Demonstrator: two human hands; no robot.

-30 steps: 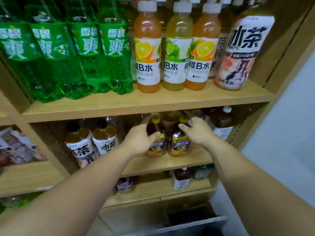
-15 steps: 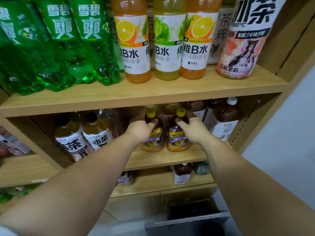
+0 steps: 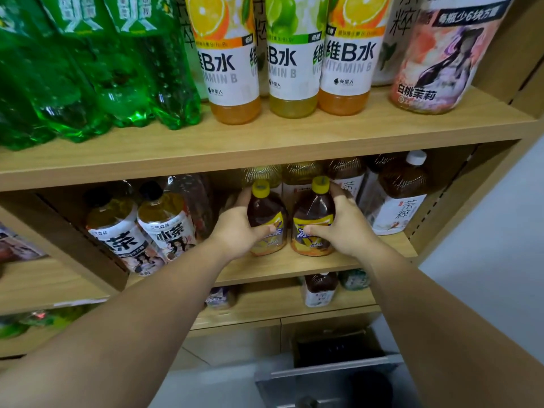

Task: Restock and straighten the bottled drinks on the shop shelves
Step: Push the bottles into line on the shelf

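Observation:
Two small dark tea bottles with yellow caps and yellow labels stand side by side at the front of the middle shelf point(image 3: 294, 266). My left hand point(image 3: 238, 231) grips the left tea bottle point(image 3: 266, 210), thumb across its label. My right hand point(image 3: 344, 228) grips the right tea bottle point(image 3: 313, 210) the same way. Both bottles stand upright, close together. Behind them, taller bottles of amber drink fill the row, partly hidden by the upper shelf board.
Green soda bottles point(image 3: 117, 78), vitamin B water bottles point(image 3: 294, 69) and a peach jasmine tea bottle point(image 3: 432, 60) stand on the upper shelf point(image 3: 265, 145). White-labelled tea bottles point(image 3: 164, 228) lean at left; a white-capped tea bottle point(image 3: 397, 198) stands at right. A few bottles sit on the lower shelf point(image 3: 294, 307). A dark bin point(image 3: 338, 375) is on the floor.
The view has come closer to the shelves. Both hands have closed more fully round the two yellow-capped bottles, which stand nearer the shelf's front edge.

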